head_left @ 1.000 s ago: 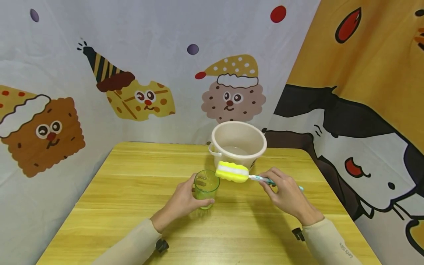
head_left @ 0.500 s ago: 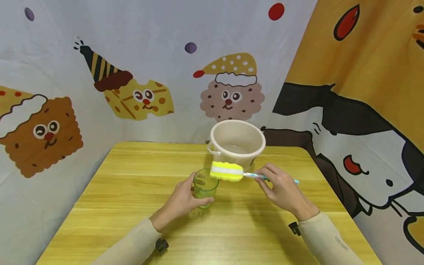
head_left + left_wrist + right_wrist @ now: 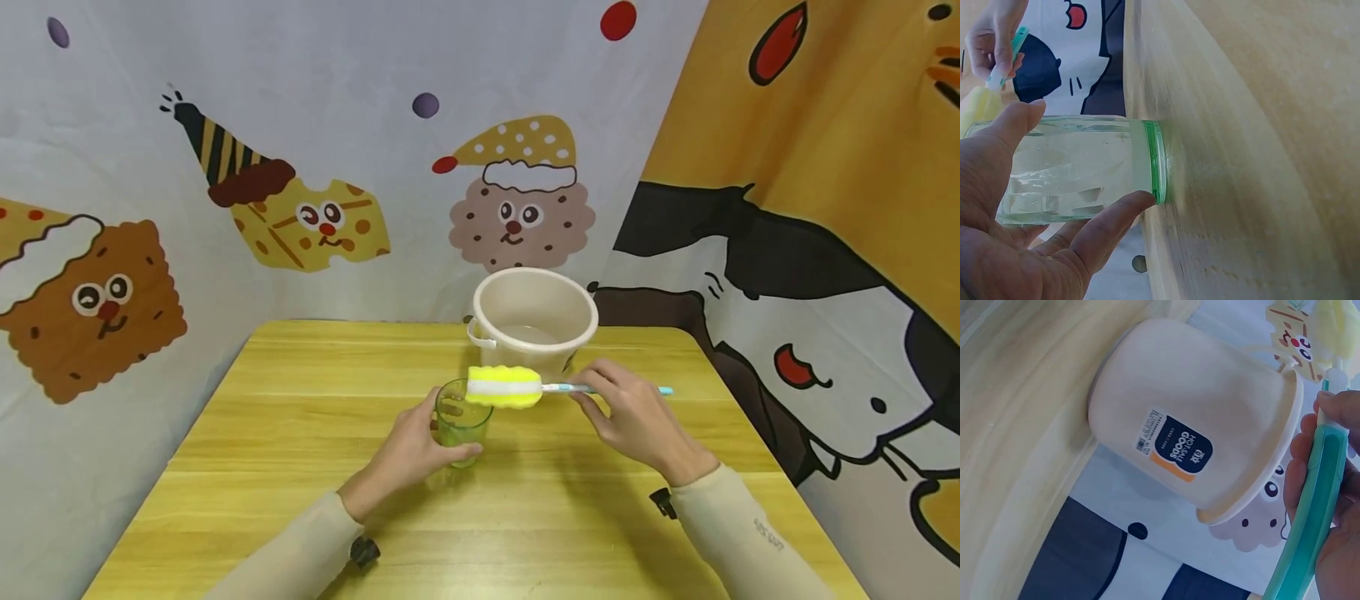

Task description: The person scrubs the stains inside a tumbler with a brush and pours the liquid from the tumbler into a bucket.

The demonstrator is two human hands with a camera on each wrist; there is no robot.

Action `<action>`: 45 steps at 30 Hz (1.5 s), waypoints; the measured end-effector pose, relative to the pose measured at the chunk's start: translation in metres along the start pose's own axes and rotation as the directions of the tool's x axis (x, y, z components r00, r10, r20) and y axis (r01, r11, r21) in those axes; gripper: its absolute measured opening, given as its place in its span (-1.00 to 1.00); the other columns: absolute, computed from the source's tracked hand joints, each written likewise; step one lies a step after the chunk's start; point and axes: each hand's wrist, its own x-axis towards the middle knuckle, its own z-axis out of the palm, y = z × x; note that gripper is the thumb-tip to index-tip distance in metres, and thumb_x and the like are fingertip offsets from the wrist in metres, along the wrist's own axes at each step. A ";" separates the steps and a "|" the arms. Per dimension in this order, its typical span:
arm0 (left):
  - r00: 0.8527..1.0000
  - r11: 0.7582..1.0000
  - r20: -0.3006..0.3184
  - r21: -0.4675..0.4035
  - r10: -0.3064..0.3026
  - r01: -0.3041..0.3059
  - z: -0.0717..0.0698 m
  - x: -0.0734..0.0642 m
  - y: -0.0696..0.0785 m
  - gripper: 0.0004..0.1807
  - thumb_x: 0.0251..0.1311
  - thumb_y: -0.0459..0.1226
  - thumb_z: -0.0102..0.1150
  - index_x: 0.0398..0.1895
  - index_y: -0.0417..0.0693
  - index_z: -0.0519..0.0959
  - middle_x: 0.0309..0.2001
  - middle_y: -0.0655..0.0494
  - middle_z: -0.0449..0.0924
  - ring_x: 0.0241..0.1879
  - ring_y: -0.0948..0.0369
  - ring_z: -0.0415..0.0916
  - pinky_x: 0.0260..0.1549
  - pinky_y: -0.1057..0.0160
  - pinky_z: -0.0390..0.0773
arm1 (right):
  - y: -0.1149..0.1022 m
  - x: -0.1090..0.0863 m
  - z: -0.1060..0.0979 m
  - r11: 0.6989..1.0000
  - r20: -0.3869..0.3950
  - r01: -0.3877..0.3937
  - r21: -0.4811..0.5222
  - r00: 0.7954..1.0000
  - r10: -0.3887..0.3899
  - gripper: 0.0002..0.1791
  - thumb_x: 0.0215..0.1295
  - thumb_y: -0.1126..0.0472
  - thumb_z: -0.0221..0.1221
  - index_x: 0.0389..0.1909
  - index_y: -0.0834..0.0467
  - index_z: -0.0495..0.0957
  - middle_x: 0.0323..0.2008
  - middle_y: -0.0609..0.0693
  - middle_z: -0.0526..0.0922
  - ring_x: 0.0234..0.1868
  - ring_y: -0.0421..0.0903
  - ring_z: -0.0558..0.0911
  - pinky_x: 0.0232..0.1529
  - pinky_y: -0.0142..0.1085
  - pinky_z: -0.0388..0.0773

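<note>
My left hand (image 3: 412, 444) grips a clear green-tinted glass (image 3: 459, 433) from its left side, thumb in front and fingers behind. In the left wrist view the base of the glass (image 3: 1155, 161) stands on or very close to the table. The right hand (image 3: 637, 417) pinches the white and turquoise handle (image 3: 1316, 500) of a sponge brush, whose yellow and white sponge head (image 3: 504, 387) points left. The tip of that head overlaps the right rim of the glass in the head view; whether it touches cannot be told. Behind the brush stands a cream bucket (image 3: 483, 312).
The wooden table (image 3: 300, 375) carries the glass and the bucket, which stands near its back edge with its side handle (image 3: 480, 336) on the left. A printed cloth (image 3: 360, 75) with cartoon figures hangs behind the table and along its right side.
The right hand has moved the brush left and slightly up, bringing the sponge head over the rim of the glass. My left hand keeps its hold on the glass.
</note>
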 end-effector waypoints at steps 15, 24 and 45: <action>1.000 1.000 0.006 0.006 0.012 -0.012 0.000 -0.001 0.001 0.01 0.21 0.04 0.84 0.64 0.05 0.46 0.30 -0.09 0.84 0.18 0.05 0.85 0.17 -0.02 0.91 | 0.001 0.016 -0.013 0.994 -0.003 0.061 -0.095 0.998 -0.062 -0.49 0.89 -0.13 0.01 0.04 0.09 0.85 -0.09 -0.01 0.82 -0.19 -0.07 0.72 -0.24 -0.09 0.73; 1.000 1.000 0.007 0.014 0.012 -0.012 0.000 0.000 0.000 0.00 0.21 0.03 0.84 0.64 0.07 0.47 0.29 -0.07 0.85 0.18 0.04 0.86 0.19 -0.04 0.91 | 0.001 0.027 -0.017 0.985 -0.010 0.099 -0.142 0.995 -0.102 -0.42 0.91 -0.15 -0.06 0.05 0.08 0.87 -0.09 0.00 0.84 -0.14 -0.03 0.74 -0.26 -0.16 0.55; 0.999 0.999 -0.012 0.023 0.031 -0.030 -0.002 -0.001 0.001 0.02 0.19 0.02 0.85 0.65 0.02 0.47 0.32 -0.14 0.84 0.20 -0.06 0.86 0.15 -0.06 0.92 | -0.004 0.061 -0.024 0.949 0.041 0.206 -0.240 0.979 -0.202 -0.72 0.36 0.27 0.66 0.04 0.05 0.89 -0.13 0.02 0.80 -0.14 0.03 0.77 -0.10 -0.06 0.59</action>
